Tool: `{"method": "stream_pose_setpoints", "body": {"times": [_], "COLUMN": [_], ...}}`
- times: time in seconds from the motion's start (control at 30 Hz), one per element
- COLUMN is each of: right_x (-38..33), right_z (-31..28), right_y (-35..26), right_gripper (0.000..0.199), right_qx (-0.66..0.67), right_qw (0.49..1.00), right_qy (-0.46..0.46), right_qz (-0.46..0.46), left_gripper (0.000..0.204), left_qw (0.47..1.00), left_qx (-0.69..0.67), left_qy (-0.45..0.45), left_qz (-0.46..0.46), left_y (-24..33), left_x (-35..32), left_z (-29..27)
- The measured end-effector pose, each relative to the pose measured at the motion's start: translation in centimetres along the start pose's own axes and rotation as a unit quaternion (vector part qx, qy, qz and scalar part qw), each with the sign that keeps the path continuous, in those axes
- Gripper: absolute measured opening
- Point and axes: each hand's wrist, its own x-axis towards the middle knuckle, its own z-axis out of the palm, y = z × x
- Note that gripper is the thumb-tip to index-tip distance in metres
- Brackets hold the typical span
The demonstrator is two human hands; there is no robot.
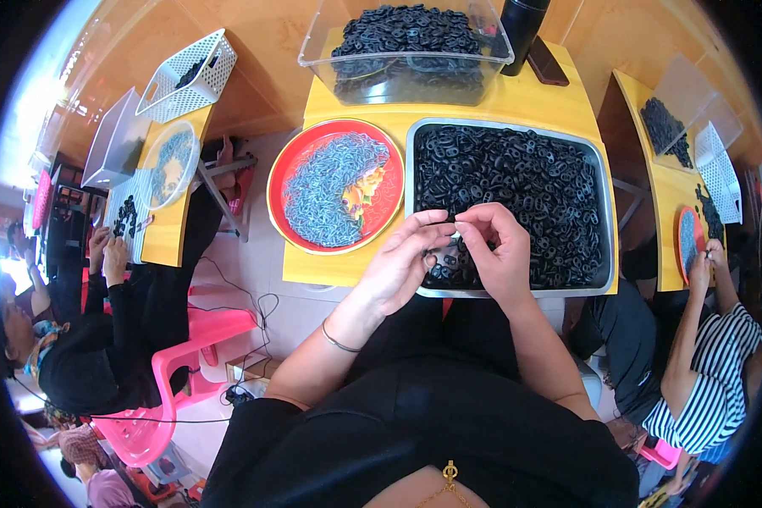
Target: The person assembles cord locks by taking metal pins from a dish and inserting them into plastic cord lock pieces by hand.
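Over the near left corner of a metal tray (611, 212), my two hands meet at the fingertips. The tray is full of small black plastic pieces (516, 186) with holes in them. My left hand (405, 261) is closed in a pinch, its fingers curled toward the right. Thumb and forefinger of my right hand (501, 254) are pressed together against the left fingertips. A tiny pale bit shows where they meet; what each hand holds is too small and covered to name. Left of the tray, a red round plate (281, 169) bears a heap of small silvery metal springs or pins (326, 199).
A clear plastic bin (406, 80) of black pieces stands at the table's back, beside a black bottle (523, 34) and a dark phone (548, 62). Co-workers sit at yellow tables left (173, 229) and right (643, 161). A pink chair (173, 364) and cables lie lower left.
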Motion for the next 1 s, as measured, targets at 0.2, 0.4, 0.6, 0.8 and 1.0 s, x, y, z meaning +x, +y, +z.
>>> {"method": "stream_pose_setpoints", "body": {"times": [0.2, 0.4, 0.6, 0.8, 1.0], "right_x": [-0.4, -0.6, -0.7, -0.8, -1.0], "right_z": [-0.9, -1.3, -1.4, -0.9, -0.6], "right_y": [0.6, 1.0, 0.0, -0.9, -0.7], "right_gripper": [0.007, 0.007, 0.009, 0.011, 0.011], "right_qx": [0.047, 0.112, 0.145, 0.179, 0.168], "right_qw": [0.997, 0.991, 0.984, 0.977, 0.980], "right_qy": [-0.030, -0.006, -0.023, -0.044, -0.058], "right_qz": [0.057, 0.075, 0.103, 0.110, 0.091], "left_gripper": [0.033, 0.025, 0.016, 0.014, 0.018], "left_qw": [0.991, 0.994, 0.990, 0.981, 0.986], "left_qx": [0.071, 0.083, 0.114, 0.107, 0.087], "left_qy": [-0.109, -0.048, -0.033, 0.005, 0.012], "left_qz": [0.023, 0.053, 0.074, 0.159, 0.139], "left_y": [0.6, 0.5, 0.5, -0.5, -0.2], "left_x": [0.4, 0.3, 0.1, 0.2, -0.5], "left_z": [0.2, 0.8, 0.1, -0.2, 0.6]}}
